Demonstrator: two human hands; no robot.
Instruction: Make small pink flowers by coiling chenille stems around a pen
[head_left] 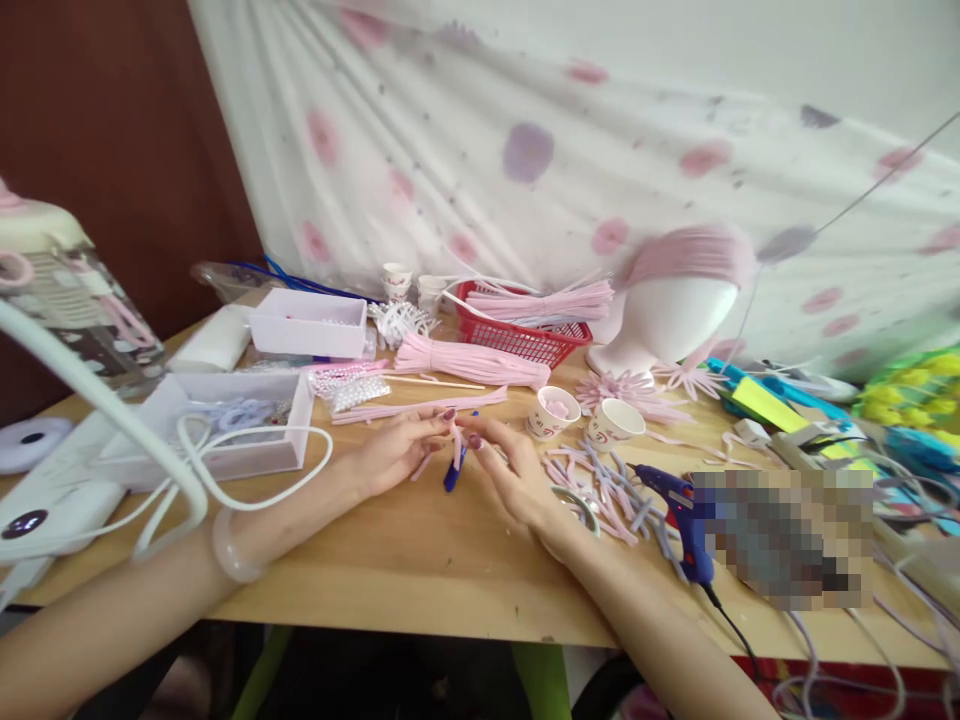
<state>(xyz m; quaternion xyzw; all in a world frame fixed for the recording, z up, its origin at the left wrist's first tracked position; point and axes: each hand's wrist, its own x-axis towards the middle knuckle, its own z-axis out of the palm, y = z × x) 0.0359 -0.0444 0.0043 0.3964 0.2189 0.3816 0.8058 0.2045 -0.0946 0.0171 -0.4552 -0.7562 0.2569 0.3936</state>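
A short piece of pink pipe cleaner (458,447) is held up over the table between my two hands. My left hand (401,447) pinches it between thumb and fingertips; a second pink end shows under those fingers. From the other side, my right hand (517,475) grips the same piece loosely with thumb and index finger, the rest of its fingers curved. Just below lies a blue-handled tool (451,474), partly covered by the strip, its kind unclear. Two paper cups, one holding pink bits (555,408) and one plain inside (616,424), stand beyond my right hand.
Cut pink and grey pipe cleaner pieces, a tape roll (581,508) and a blue glue gun (686,515) lie right. Behind are a pink bundle (472,358), red basket (525,343) and foam head (679,315). White trays (259,445) and a looping white cable (277,492) occupy the left.
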